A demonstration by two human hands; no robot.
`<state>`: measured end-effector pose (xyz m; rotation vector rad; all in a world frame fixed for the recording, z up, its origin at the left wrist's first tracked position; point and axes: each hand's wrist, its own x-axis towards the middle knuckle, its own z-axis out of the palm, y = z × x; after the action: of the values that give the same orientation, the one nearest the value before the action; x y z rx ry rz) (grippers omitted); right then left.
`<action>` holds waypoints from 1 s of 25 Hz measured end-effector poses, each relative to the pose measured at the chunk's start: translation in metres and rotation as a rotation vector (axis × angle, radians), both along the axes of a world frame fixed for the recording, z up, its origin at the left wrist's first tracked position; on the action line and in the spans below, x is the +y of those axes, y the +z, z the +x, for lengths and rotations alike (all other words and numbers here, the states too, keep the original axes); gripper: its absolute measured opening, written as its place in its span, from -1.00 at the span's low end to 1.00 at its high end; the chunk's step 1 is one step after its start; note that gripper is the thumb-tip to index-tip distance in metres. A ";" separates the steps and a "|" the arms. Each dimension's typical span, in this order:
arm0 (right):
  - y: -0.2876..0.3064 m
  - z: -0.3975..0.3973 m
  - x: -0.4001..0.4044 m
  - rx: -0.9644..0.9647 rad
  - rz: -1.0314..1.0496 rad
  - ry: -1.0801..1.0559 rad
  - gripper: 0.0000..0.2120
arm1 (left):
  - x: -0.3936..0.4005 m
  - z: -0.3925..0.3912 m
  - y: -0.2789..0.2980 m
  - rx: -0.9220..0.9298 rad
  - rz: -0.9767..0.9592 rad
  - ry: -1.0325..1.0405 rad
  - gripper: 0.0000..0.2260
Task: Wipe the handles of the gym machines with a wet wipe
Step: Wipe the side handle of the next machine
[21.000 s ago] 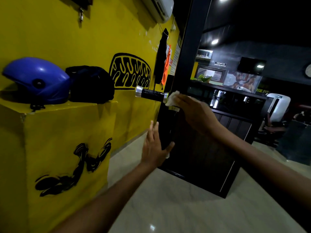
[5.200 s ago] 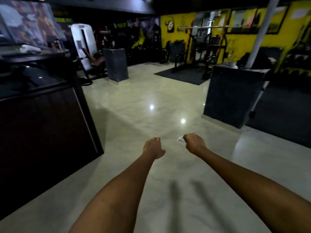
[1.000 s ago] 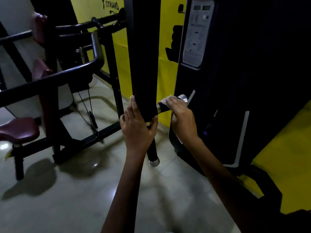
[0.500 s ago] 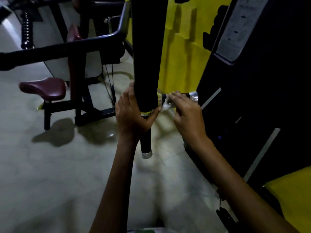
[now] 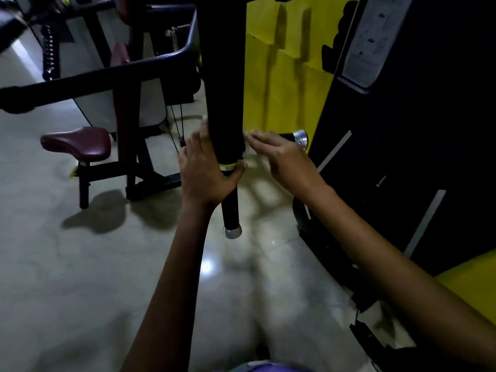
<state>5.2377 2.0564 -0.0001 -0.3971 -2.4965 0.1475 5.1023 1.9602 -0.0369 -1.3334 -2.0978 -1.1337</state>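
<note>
Black foam covers the side handle, where the right hand now lies with fingers flattened; half a second ago they pinched the wet wipe there. Only a blurred pale edge shows, so the wiping stroke probably continues. The left hand grips the upright post. The panel label is unreadable.

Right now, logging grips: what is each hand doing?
Left hand: steadies the vertical black bar, thumb hooked round it.
Right hand: fingers straight over the side handle; wipe blurred, cannot be told.
</note>
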 end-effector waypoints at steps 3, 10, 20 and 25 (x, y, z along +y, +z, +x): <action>0.004 0.031 0.023 0.017 0.157 -0.088 -0.53 | 0.000 0.002 0.001 -0.017 -0.022 0.001 -0.11; 0.008 -0.008 -0.011 0.074 -0.048 -0.033 -0.55 | -0.001 0.004 0.003 -0.040 -0.007 0.016 -0.20; 0.017 -0.012 -0.010 0.028 0.010 -0.102 -0.53 | -0.003 0.002 0.001 -0.018 -0.023 0.020 -0.18; 0.001 0.021 0.027 -0.020 0.207 -0.070 -0.48 | -0.003 -0.001 0.001 -0.017 -0.035 0.019 -0.15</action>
<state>5.2587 2.0834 0.0010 -0.3997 -2.4832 -0.1424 5.1015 1.9568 -0.0356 -1.3211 -2.1467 -1.1092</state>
